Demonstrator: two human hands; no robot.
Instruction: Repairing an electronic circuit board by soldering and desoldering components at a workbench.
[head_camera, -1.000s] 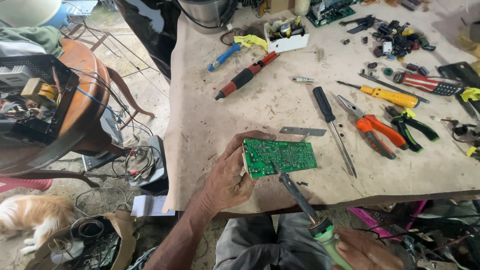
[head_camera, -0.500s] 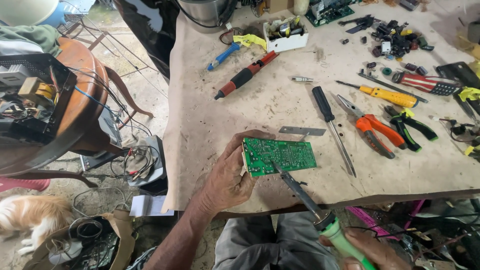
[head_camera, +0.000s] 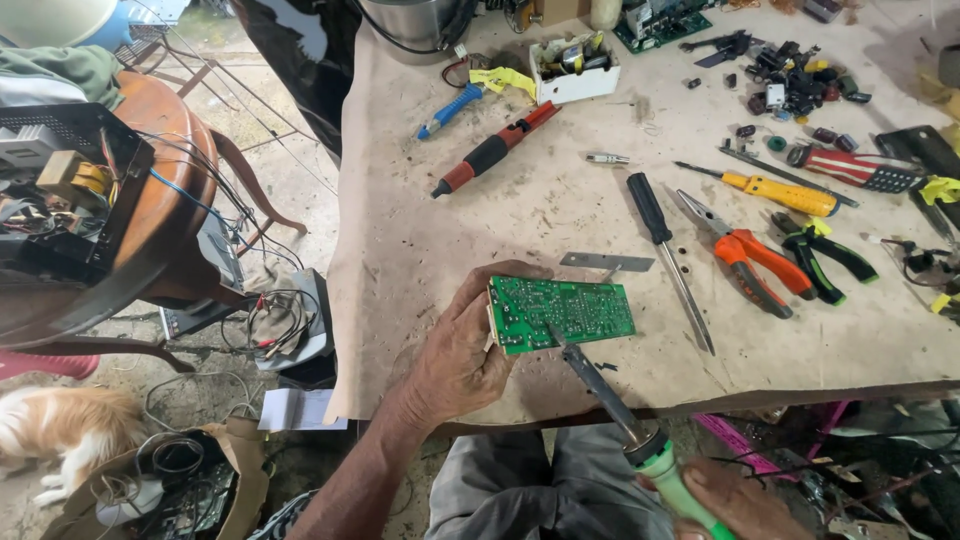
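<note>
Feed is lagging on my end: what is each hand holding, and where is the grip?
Left hand grips the green circuit board by its left edge. Right hand holds the soldering iron by its green handle.

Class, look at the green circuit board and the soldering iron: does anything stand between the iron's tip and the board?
Nothing visible does. The left hand grips the green circuit board by its left edge, and the soldering iron, held by the right hand, already has its tip on the board's lower face.

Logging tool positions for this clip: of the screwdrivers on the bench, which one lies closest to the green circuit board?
The black-handled screwdriver, just right of the circuit board; its shaft runs down past the board's right edge. The yellow-handled one and the red-and-black one lie farther off.
</note>
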